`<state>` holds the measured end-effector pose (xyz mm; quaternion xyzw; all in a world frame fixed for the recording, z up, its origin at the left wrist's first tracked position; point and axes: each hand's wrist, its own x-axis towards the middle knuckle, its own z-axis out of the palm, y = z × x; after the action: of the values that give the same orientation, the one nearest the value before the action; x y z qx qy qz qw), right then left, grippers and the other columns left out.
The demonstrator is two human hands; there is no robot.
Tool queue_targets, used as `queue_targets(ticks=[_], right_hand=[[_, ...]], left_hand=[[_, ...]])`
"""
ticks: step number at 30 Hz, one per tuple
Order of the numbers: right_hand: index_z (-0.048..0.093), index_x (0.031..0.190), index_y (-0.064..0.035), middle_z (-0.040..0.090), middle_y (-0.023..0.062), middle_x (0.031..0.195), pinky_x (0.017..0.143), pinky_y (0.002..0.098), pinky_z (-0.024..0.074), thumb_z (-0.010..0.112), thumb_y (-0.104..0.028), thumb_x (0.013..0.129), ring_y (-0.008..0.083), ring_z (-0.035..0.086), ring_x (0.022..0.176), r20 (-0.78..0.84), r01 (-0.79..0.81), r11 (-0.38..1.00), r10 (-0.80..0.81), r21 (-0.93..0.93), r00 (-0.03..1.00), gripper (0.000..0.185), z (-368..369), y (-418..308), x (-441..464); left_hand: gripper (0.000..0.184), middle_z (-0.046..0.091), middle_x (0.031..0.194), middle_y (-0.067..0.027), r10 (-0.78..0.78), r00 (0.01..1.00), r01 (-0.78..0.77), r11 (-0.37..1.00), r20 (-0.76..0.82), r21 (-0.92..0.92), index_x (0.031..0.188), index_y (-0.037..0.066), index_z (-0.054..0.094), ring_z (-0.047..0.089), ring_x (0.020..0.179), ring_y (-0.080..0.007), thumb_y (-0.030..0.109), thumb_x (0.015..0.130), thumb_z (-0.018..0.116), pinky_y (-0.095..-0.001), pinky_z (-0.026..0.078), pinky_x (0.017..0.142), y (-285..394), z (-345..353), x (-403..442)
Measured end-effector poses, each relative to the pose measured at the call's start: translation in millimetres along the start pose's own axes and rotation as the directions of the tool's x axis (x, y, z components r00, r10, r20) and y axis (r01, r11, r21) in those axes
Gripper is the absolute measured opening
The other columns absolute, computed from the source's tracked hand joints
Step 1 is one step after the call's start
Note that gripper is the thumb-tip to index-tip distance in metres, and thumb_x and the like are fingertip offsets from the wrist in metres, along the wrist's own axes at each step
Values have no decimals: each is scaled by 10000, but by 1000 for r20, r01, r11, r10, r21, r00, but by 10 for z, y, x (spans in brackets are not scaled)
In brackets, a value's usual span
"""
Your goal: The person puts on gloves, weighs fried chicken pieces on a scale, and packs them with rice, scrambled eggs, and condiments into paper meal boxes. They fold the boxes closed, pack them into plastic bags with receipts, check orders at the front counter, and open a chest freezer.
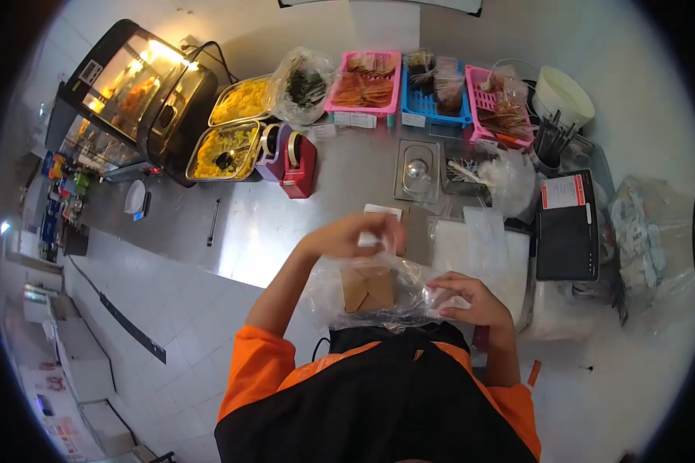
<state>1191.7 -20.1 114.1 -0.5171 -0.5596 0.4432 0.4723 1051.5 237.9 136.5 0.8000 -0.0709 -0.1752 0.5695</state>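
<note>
A brown folded cardboard food box (369,290) sits inside a clear plastic bag (316,289) at the counter's front edge, close against my apron. My right hand (475,299) is at the bag's right side, thumb and fingers curled around its crinkled film. Beyond the box, my left hand (355,235) hovers with bent fingers smeared by motion; whether it holds anything is unclear. A small white printed paper (382,212) lies partly hidden behind that hand.
Left stand a lit food warmer (143,92), trays of yellow food (225,150) and a red tape dispenser (297,166). Pink (363,81) and blue baskets (434,92) line the wall. To the right are plastic bags (479,247), a black device (566,231) and a white bucket (561,96).
</note>
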Motion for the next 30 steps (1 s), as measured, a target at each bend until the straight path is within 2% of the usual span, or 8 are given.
queue_targets(ticks=[2,5,14,17,21,23,26,30], right_hand=[[485,1131,-13,476,98,1090,617,204,444,620,-19,711,110,564,725,-33,-13,1000,13,14,999,441,76,-41,59],[473,1144,-17,454,90,1150,595,190,450,632,-12,702,86,546,734,-93,-103,970,126,221,988,469,110,-111,151],[432,1176,-10,438,99,1170,588,187,443,564,-121,792,111,575,640,-163,-84,962,130,262,978,421,74,75,230],[426,1185,-17,442,100,1174,591,201,437,503,-255,834,118,577,615,-151,-114,912,186,394,971,430,-47,203,230],[404,1189,17,461,105,1158,593,212,449,489,-328,828,96,549,572,-217,11,730,189,683,958,506,-56,322,304],[392,1187,41,475,107,1142,575,204,453,526,-306,807,81,530,556,-290,107,628,195,771,937,532,-33,295,304],[379,1188,61,468,112,1153,545,193,458,559,-264,774,66,512,563,-371,169,726,127,667,920,556,-125,251,134],[383,1203,31,473,64,1139,548,170,445,610,-82,709,19,503,616,-255,33,850,121,525,959,555,-46,43,37]], left_hand=[[784,335,1257,-135,140,972,26,729,-186,684,1250,198,314,234,1208,-331,261,574,705,-504,267,928,-474,-124,272],[811,349,1216,-176,-221,951,297,458,-216,838,1185,269,372,255,1172,-401,296,464,743,-550,273,889,-742,157,538],[852,352,1151,-194,-178,739,514,773,-649,372,1169,227,379,353,1059,-392,340,397,722,-461,297,903,-789,-144,436],[864,367,1081,-151,278,673,36,913,-685,406,1158,153,346,349,1046,-354,316,392,711,-429,303,892,-249,-64,142],[867,301,1131,-170,413,564,-306,909,-715,284,1152,85,314,281,1127,-339,343,428,715,-404,261,925,169,669,30],[836,279,1188,-201,457,493,-268,889,-740,371,1150,100,344,283,1125,-377,336,439,714,-443,251,926,-20,1079,224],[808,256,1238,-237,259,672,7,935,-694,356,1153,120,378,300,1112,-411,327,448,713,-478,258,908,-264,1298,463],[779,288,1236,-256,84,806,354,724,-586,591,1146,141,437,326,1088,-424,345,444,707,-510,280,863,-389,1290,681]])
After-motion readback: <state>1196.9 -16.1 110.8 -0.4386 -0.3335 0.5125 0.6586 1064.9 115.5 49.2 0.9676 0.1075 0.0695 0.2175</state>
